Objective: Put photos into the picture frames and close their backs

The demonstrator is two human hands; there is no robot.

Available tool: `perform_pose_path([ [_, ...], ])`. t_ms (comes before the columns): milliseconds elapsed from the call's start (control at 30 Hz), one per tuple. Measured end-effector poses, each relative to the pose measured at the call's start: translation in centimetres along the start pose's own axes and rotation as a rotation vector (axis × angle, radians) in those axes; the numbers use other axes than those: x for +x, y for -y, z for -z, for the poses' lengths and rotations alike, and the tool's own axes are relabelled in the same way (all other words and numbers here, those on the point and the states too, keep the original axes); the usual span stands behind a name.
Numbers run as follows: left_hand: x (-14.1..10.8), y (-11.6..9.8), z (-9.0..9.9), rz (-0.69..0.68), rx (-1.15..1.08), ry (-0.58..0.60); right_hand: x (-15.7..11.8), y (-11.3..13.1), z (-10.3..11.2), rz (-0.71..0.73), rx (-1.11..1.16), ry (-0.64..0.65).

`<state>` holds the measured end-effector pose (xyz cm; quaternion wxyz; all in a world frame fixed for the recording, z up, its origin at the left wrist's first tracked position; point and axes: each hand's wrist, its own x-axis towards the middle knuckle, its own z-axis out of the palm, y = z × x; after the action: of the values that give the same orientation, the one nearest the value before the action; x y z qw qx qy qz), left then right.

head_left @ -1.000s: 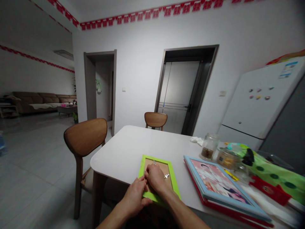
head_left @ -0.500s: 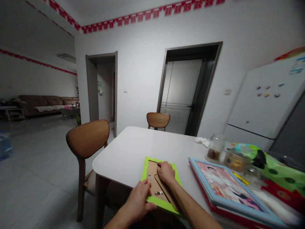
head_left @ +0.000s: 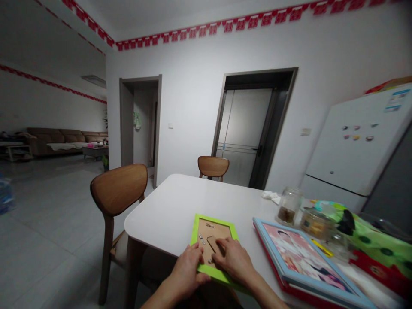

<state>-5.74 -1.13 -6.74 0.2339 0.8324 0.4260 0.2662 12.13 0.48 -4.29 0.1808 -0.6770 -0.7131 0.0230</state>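
A lime-green picture frame [head_left: 196, 227] lies back side up at the table's near edge, its brown backing board [head_left: 220, 230] showing. Small metal clips [head_left: 201, 239] are fixed on the board. My left hand [head_left: 186, 267] grips the frame's lower left corner, thumb on the near rim and fingers curled over the side. Over the lower right of the back is my right hand [head_left: 237, 259], its fingers bent together beside the stand flap [head_left: 212, 242] and a lower clip. What its fingertips hold, if anything, is hidden.
A light-blue framed photo [head_left: 283, 257] rests on a red item at the right. Behind it stand a glass jar [head_left: 289, 208], a lidded container [head_left: 315, 223] and a green bag [head_left: 376, 240]. Wooden chairs [head_left: 120, 189] stand left of and behind the white table [head_left: 180, 197].
My right hand has moved from the frame's far clip down toward its near right part, uncovering the far clip. My left hand stays on the corner. The view has tilted slightly upward.
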Motion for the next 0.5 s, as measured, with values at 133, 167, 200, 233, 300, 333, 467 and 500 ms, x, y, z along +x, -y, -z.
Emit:
perform_pose_path([
  [133,-0.1,0.1,-0.3,-0.001,-0.054,-0.028,-0.4,-0.4,0.0,0.001,0.092,-0.021],
  [167,-0.1,0.1,-0.3,0.003,-0.093,-0.037,-0.2,-0.4,0.0,-0.015,0.112,-0.028],
  [200,-0.1,0.1,-0.3,0.008,-0.141,-0.043,0.0,-0.5,0.1,-0.031,0.124,-0.032],
  [233,0.0,0.0,-0.3,0.013,-0.195,-0.051,0.3,-0.5,0.3,-0.042,0.130,-0.028],
  [300,0.4,-0.3,-0.1,0.041,-0.290,-0.088,0.6,-0.4,1.0,-0.043,0.128,-0.024],
  [333,0.6,-0.4,-0.1,0.063,-0.319,-0.121,0.7,-0.2,1.5,-0.037,0.124,-0.025],
  [467,1.8,-0.9,0.4,0.142,-0.408,-0.291,0.8,1.4,3.3,0.000,0.108,-0.079],
  [500,2.2,-0.8,0.5,0.153,-0.459,-0.335,0.8,2.1,3.6,0.013,0.113,-0.093],
])
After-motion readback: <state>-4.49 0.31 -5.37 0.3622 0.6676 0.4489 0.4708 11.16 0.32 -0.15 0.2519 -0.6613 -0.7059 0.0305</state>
